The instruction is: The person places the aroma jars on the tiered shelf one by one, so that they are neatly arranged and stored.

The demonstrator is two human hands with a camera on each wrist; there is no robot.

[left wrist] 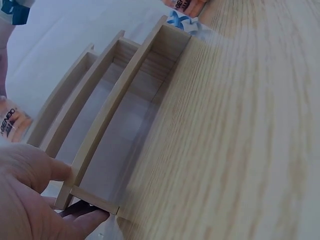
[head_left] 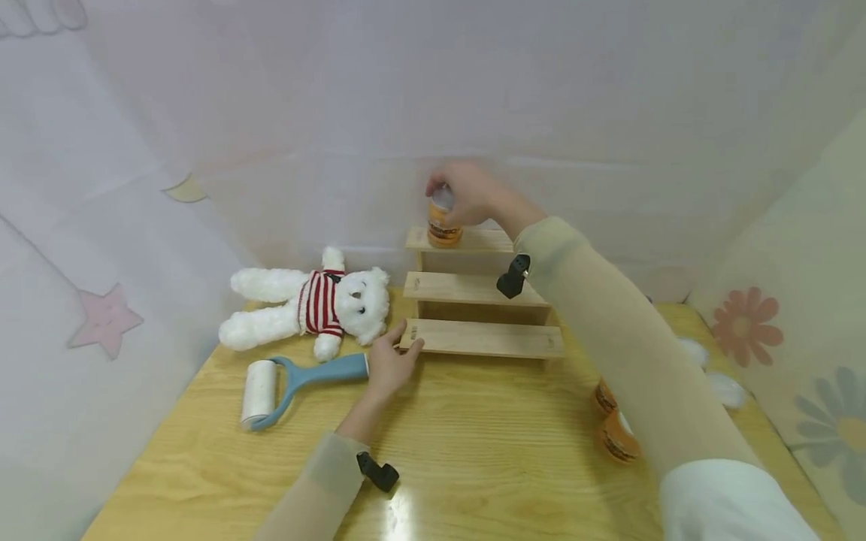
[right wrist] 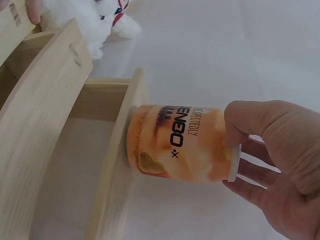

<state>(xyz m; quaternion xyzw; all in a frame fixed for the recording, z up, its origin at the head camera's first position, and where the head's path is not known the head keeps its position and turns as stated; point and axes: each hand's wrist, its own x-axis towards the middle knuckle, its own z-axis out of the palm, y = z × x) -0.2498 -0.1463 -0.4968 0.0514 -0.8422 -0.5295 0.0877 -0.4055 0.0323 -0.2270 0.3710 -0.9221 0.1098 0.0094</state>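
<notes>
A wooden shelf rack (head_left: 483,338) with three stepped tiers stands against the back wall. At the left end of its top tier, an orange printed canister (head_left: 444,227) stands upright. My right hand (head_left: 467,194) holds the canister from above by its rim; in the right wrist view the thumb and fingers of that hand (right wrist: 280,155) pinch the canister (right wrist: 180,142) near its pale edge, its base against the shelf board (right wrist: 117,150). My left hand (head_left: 392,364) grips the left end of the lowest tier, its thumb and fingers around the board's corner in the left wrist view.
A white teddy bear (head_left: 318,304) in a striped sweater lies left of the rack. In front of it is a blue-handled lint roller (head_left: 304,379). More orange canisters (head_left: 619,439) and whitish rounded objects (head_left: 727,391) sit at the right, partly behind my right arm.
</notes>
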